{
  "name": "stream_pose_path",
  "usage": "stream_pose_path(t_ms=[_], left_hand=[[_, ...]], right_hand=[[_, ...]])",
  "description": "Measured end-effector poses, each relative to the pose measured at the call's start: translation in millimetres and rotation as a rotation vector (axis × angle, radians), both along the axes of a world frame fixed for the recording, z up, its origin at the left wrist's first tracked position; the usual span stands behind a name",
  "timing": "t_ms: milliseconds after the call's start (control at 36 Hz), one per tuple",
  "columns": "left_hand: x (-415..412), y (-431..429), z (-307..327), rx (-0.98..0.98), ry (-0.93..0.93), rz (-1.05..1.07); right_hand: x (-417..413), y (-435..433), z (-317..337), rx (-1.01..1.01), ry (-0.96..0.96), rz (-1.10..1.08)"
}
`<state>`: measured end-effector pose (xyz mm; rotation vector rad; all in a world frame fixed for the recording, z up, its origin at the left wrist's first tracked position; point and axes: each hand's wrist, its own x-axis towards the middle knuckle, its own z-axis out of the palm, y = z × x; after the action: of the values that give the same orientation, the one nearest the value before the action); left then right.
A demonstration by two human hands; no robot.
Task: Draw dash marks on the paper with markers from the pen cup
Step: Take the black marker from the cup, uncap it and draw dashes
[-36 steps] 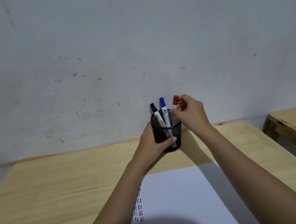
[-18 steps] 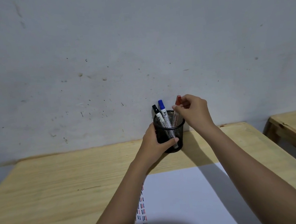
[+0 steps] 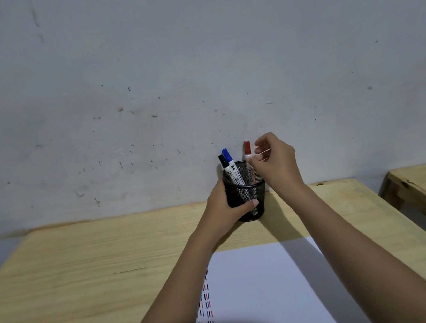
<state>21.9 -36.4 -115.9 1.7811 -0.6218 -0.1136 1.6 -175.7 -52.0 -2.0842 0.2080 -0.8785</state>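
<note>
Dim, flat light | soft shadows across paper (image 3: pixel 263 284), darkest at near edge | sharp focus | desk (image 3: pixel 85 273) edges slightly bowed

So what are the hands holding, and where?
Left hand grips the pen cup by its side. Right hand: fingers touch the red marker below its cap; grip unclear.

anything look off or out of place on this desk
Nothing stands out. The black mesh pen cup stands upright on the wooden table, held by the left hand, the right hand at the red-capped marker inside. Only the grey wall is speckled.
</note>
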Motion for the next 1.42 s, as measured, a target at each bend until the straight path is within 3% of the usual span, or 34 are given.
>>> stream_pose_path(t_ms=[111, 306, 444, 944, 1250, 1417], left_hand=[[0.6, 0.4, -0.6, -0.001, -0.011, 0.006], [3.5, 0.7, -5.2, 0.003, -0.003, 0.009], [7.2, 2.3, -10.4, 0.019, 0.011, 0.010], [12.2, 1.0, -15.9, 0.057, -0.059, 0.052], [11.3, 1.5, -13.3, 0.068, -0.062, 0.045], [9.9, 2.6, -13.1, 0.073, -0.047, 0.053]], right_hand=[[-4.4, 5.8, -2.2, -0.053, -0.020, 0.034], [-0.1, 12.2, 0.1, -0.221, 0.243, 0.157], [5.7, 15.7, 3.0, -0.285, 0.311, 0.136], [6.6, 20.5, 3.5, -0.237, 0.293, 0.089], [6.6, 21.7, 5.7, -0.322, 0.353, 0.087], [6.4, 18.1, 4.5, -0.305, 0.375, 0.157]])
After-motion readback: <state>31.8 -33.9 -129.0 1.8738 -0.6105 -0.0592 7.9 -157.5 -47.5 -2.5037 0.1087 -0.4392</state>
